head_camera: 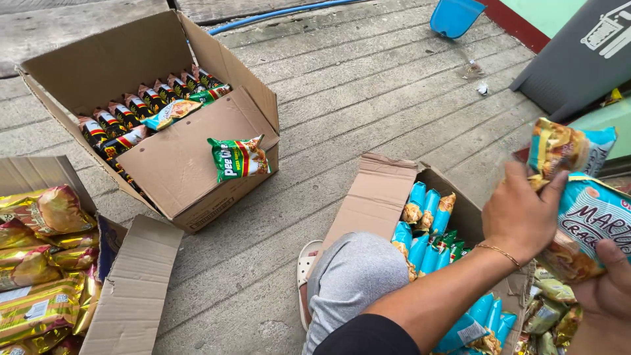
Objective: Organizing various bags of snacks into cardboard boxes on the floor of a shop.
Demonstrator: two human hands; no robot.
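My left hand (519, 213), a thin gold bracelet on its wrist, reaches across to the right and grips a teal and orange snack packet (568, 148). Just below it my right hand (608, 292) holds a light blue cracker packet (591, 220) from underneath. Both packets are raised above an open cardboard box (374, 197) packed with upright blue packets (420, 227). More small green and gold packets (549, 315) lie under my hands at the lower right.
A big open cardboard box (177, 164) at the back left holds rows of black and red packets, with a green snack bag (238, 158) on its flap. Another box (135, 289) at the left holds gold packets. My grey-clad knee (358, 273), a blue dustpan (455, 16) and a grey bin (582, 59) are nearby.
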